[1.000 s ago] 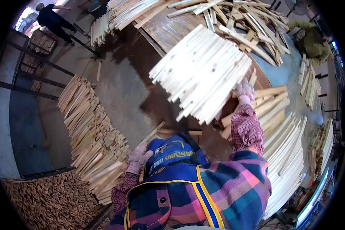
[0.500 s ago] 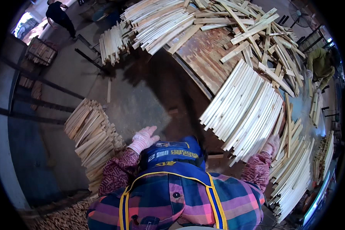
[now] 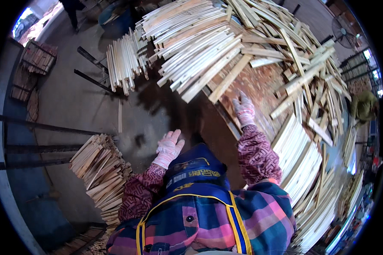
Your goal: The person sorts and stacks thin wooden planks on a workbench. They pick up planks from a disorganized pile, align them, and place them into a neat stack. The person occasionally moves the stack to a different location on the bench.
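Note:
My right hand (image 3: 244, 111), in a pale patterned glove, reaches over the bare part of the plywood table (image 3: 259, 87) with its fingers apart and nothing in them. Just ahead of it lies a single wooden strip (image 3: 230, 78) at the edge of a neat row of strips (image 3: 187, 46). In front of my blue apron, my left hand (image 3: 170, 146) hangs gloved and empty, fingers spread. Another aligned row of pale strips (image 3: 295, 155) lies right of my right forearm, partly covered by it.
A jumbled heap of wooden pieces (image 3: 310, 72) covers the table's far right. Left of me stands a tall stack of strips (image 3: 102, 170) beside dark metal bars (image 3: 42, 148). One person (image 3: 364, 106) is at the far right, another (image 3: 71, 12) at the far left. A fan (image 3: 344, 33) stands behind.
My right hand has left the row of strips at my right and moved forward and left over the bare tabletop. My left hand has risen slightly. The view has turned a little.

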`<state>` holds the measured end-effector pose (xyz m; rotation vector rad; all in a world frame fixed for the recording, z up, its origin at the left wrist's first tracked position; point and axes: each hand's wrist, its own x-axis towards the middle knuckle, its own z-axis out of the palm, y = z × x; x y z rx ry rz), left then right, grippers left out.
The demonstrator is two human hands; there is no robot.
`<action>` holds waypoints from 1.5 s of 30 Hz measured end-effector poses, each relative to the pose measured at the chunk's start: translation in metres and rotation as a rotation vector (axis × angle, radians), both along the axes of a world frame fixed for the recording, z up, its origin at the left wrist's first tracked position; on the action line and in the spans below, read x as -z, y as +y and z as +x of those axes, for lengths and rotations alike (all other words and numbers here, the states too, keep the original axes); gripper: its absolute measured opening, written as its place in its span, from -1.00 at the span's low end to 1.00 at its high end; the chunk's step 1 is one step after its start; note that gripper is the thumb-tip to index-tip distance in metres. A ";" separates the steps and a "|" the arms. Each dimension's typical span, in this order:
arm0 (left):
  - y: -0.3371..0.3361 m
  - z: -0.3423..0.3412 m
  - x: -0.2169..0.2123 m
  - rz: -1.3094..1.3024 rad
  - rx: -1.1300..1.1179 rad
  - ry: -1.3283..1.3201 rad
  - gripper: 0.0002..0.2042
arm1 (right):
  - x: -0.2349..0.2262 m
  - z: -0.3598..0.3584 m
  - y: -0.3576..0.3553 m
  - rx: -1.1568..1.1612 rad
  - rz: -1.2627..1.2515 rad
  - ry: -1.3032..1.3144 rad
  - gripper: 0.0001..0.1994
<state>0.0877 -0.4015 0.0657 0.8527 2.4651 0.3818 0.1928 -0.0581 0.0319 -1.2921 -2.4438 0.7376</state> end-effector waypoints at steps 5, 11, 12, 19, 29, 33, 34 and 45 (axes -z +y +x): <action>0.141 -0.085 0.009 -0.130 0.222 0.249 -0.32 | 0.047 -0.129 0.039 0.039 -0.064 0.079 -0.38; 0.215 -0.161 0.103 -0.393 0.595 0.877 -0.42 | 0.041 -0.194 0.042 0.317 -0.482 -0.004 -0.27; 0.225 -0.173 0.068 -0.052 0.566 0.481 -0.41 | 0.041 -0.198 0.048 0.374 -0.561 -0.007 -0.24; 0.258 -0.287 0.040 0.145 0.397 0.336 -0.30 | 0.077 -0.248 0.073 0.360 -0.624 0.245 -0.40; 0.343 -0.339 0.068 -0.041 0.188 -0.132 -0.17 | 0.015 -0.239 0.042 0.234 -0.776 -0.217 -0.28; 0.328 -0.326 0.061 -0.073 0.246 -0.234 -0.17 | 0.012 -0.220 0.027 0.248 -0.604 -0.240 -0.30; 0.326 -0.327 0.060 -0.084 0.265 -0.256 -0.17 | 0.016 -0.214 0.019 0.243 -0.529 -0.207 -0.31; 0.323 -0.320 0.080 0.195 0.193 0.099 -0.28 | 0.086 -0.152 0.144 0.306 -0.340 0.297 -0.52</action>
